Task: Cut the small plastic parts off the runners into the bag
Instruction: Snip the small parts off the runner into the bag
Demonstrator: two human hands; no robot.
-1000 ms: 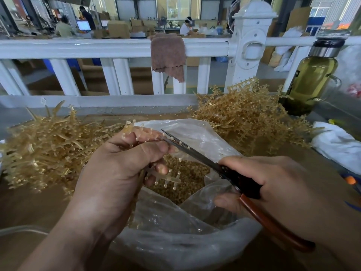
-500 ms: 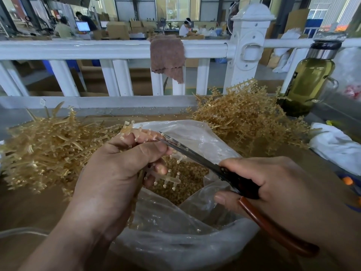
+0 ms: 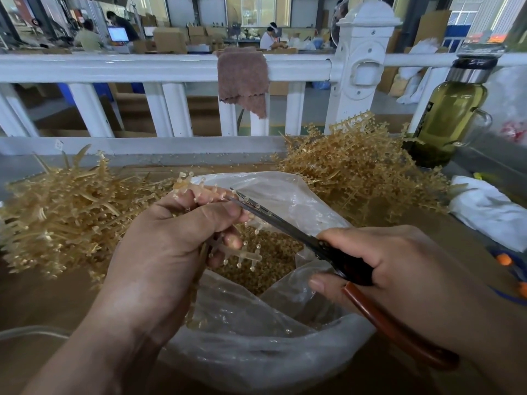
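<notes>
My left hand (image 3: 165,252) grips a pale amber runner (image 3: 199,192) over the open clear plastic bag (image 3: 256,352). One branch of the runner (image 3: 242,253) sticks out below my fingers with small parts on it. My right hand (image 3: 405,275) holds scissors (image 3: 285,226) with red-brown handles. Their blades lie along the runner by my left fingertips, with a few small parts resting on them. Loose cut parts (image 3: 268,260) fill the bottom of the bag.
A pile of runners without parts (image 3: 62,212) lies to the left, and a pile of runners with parts (image 3: 356,169) sits behind the bag to the right. A bottle of yellow-green liquid (image 3: 447,115), a white cloth (image 3: 484,209) and a white railing (image 3: 142,69) border the table.
The scissor blades have slid a little left along the runner toward my left fingertips. My left hand keeps its grip on the runner.
</notes>
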